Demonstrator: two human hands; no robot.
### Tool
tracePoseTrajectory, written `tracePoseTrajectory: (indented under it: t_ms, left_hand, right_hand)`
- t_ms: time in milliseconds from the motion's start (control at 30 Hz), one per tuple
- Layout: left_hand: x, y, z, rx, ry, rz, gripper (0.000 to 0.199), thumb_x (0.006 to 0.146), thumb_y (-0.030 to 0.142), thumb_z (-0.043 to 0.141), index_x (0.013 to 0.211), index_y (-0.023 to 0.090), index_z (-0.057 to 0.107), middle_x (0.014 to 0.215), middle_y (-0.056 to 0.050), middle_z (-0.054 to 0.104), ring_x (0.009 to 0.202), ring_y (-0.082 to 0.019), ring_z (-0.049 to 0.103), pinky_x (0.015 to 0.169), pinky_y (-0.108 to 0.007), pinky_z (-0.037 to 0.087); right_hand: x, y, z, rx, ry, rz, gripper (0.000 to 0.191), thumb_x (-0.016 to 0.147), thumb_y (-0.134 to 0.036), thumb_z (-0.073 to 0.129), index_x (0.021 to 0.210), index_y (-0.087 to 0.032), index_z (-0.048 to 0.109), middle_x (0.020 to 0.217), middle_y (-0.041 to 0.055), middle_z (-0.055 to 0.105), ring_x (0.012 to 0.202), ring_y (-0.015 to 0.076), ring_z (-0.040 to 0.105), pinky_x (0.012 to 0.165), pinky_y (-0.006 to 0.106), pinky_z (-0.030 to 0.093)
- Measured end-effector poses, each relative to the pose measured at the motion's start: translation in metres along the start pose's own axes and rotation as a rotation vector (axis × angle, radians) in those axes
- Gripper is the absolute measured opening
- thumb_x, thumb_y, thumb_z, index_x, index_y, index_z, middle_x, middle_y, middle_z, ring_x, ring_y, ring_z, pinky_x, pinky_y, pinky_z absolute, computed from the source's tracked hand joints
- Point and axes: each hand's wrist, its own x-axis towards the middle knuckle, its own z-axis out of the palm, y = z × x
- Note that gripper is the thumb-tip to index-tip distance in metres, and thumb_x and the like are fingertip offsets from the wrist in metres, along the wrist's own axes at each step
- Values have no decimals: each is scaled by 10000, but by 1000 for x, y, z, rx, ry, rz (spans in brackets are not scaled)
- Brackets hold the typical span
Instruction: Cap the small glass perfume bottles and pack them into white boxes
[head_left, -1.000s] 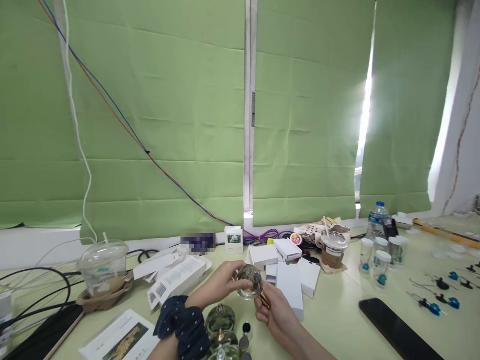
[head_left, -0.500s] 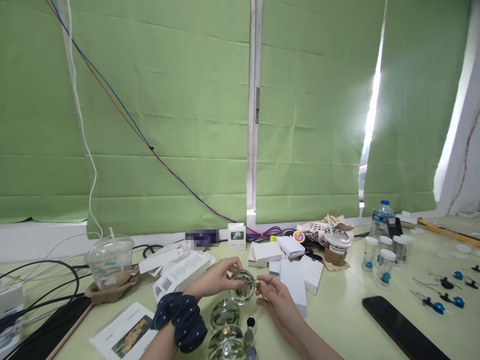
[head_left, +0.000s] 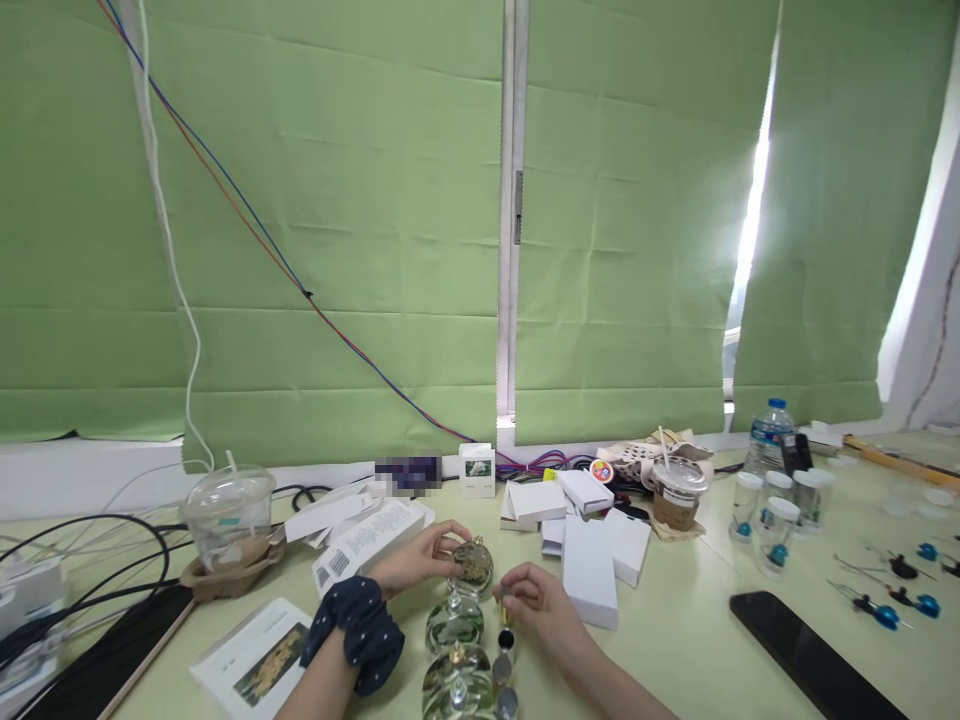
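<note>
My left hand (head_left: 424, 562) has its thumb and fingers at the side of a round clear glass bottle (head_left: 474, 568), which stands upright on the table, at the far end of a row. Nearer me in that row are more glass bottles, one with a green tint (head_left: 454, 625) and one with a gold-coloured neck (head_left: 456, 685). The fingers of my right hand (head_left: 541, 605) are pinched on a small gold-coloured cap (head_left: 504, 612), just right of the bottles. Below it, a line of small dark and silvery caps (head_left: 505, 668) stands beside the bottles.
White boxes (head_left: 589, 570) lie behind my right hand, and a printed box (head_left: 375, 540) lies behind my left. A picture card (head_left: 255, 655) and a plastic cup (head_left: 229, 520) are at left. Lidded jars (head_left: 776, 535), a black phone (head_left: 802, 650) and blue-tipped parts (head_left: 885, 615) are at right.
The bottle in my left hand has gone from tilted to upright at the row's far end. My right hand has moved left and down with the gold-coloured cap, to the line of caps.
</note>
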Motion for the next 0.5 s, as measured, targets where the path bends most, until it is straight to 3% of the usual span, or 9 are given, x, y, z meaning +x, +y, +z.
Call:
tracePoseTrajectory:
  t_ms: [133,267,400,500]
  left_hand:
    - [-5,4,-2,-8,-42,1,433,552,398,799,953,286,681,991,17,718,984,-257,618,853,-363,436]
    - [-13,9,-7,14,-130,-50,363,543,395,814,870,259,734,891,18,728,883,-248,646,825,-363,453]
    - [-21,13,-15,28,-195,-97,498,566,477,806,1003,255,720,913,-9,728,818,-225,652,789,-363,475]
    - [-16,15,-21,32,-170,-94,581,628,558,743,1131,280,656,946,-6,727,867,-203,638,818,-348,460]
  right_hand:
    - [-2,-2,3,-86,-42,24,411,542,-478,816,799,-166,747,839,96,756,829,244,668,796,345,474]
    - [-6,-5,4,-134,-74,26,442,537,-528,795,794,-169,776,861,101,760,857,276,661,837,386,463]
    - [-6,1,4,-134,-90,41,479,555,-582,767,807,-175,782,867,113,762,843,280,662,811,387,469]
    - [-4,7,4,-107,-54,51,504,574,-613,746,827,-179,780,863,126,763,829,275,668,788,377,474]
